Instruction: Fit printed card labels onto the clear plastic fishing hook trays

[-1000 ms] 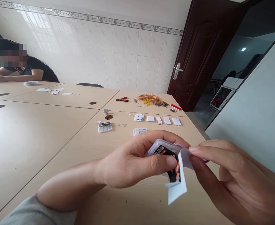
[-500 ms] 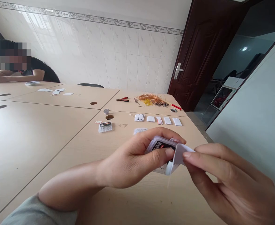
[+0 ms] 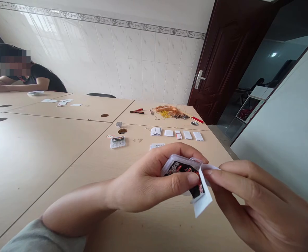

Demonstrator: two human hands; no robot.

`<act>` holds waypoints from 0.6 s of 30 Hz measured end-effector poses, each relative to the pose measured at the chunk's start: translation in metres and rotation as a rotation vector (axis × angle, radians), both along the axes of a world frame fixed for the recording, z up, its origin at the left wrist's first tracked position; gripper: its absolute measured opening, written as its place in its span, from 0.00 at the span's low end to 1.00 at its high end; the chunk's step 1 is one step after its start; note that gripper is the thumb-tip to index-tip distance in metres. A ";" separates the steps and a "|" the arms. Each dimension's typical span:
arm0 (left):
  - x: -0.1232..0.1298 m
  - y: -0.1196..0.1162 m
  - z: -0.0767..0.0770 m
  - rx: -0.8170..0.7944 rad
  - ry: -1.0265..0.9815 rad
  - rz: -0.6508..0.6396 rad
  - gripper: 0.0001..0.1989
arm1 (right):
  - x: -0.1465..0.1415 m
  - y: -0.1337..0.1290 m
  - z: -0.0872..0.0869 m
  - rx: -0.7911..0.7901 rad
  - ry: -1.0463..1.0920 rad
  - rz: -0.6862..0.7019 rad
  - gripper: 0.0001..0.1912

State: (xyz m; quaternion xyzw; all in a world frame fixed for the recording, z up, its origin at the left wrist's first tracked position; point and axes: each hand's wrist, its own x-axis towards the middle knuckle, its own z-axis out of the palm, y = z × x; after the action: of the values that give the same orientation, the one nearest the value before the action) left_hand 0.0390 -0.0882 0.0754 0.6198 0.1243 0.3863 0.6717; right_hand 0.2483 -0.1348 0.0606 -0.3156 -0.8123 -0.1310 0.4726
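My left hand (image 3: 154, 182) is wrapped round a small clear plastic box (image 3: 171, 163), its thumb pressing on the top. A black label (image 3: 197, 191) with white and red print shows on the box, partly under the thumb. My right hand (image 3: 258, 203) pinches a white paper strip (image 3: 205, 201) between thumb and fingers at the box's right end. The strip is bent and stands up along the label's edge, its lower end hanging free. My fingers hide the strip's upper end.
Ahead lie several stacks of white cards (image 3: 169, 133), a second clear box (image 3: 117, 142), red-handled pliers (image 3: 137, 111) and a bundle of copper-coloured wire (image 3: 169, 111). Near the cable hole (image 3: 122, 131) stands a small silvery object (image 3: 119, 124). A person (image 3: 43, 78) sits at the far left.
The white strip has swung round: its lower end now hangs out toward me, and more of the black label shows. The box has tilted slightly. Both hands keep their hold.
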 end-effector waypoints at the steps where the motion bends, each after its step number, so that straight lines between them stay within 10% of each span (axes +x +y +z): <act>1: 0.000 0.000 0.000 -0.003 -0.004 0.010 0.05 | 0.000 0.000 0.000 0.008 -0.011 0.006 0.14; 18: 0.000 -0.001 -0.002 0.047 0.038 0.069 0.04 | -0.002 0.006 0.007 0.060 -0.067 0.001 0.08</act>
State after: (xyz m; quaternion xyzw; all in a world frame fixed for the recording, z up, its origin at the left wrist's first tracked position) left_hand 0.0393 -0.0889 0.0735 0.6378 0.1491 0.4002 0.6409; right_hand 0.2467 -0.1286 0.0681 -0.2963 -0.8236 -0.1654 0.4544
